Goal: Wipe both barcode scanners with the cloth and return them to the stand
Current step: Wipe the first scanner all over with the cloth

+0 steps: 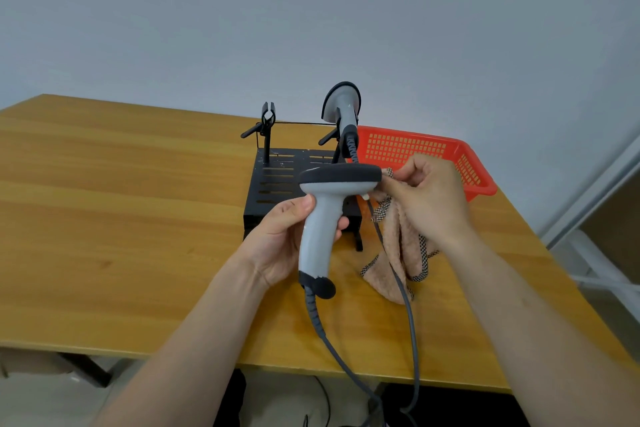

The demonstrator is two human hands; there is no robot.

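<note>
My left hand [277,239] grips the handle of a grey barcode scanner [322,218] with a dark head, held upright above the table. My right hand [429,198] pinches a pink cloth [394,250] with checked trim against the right end of the scanner's head; the rest of the cloth hangs down to the table. A second grey scanner [343,107] sits in the right holder of the black stand [277,180]. The stand's left clip [266,118] holds nothing. Both scanners' grey cables [408,315] trail off the table's front edge.
A red plastic basket [464,163] stands behind my right hand, right of the stand. The wooden table [121,218] stretches wide to the left. A white shelf [595,260] sits past the table's right edge.
</note>
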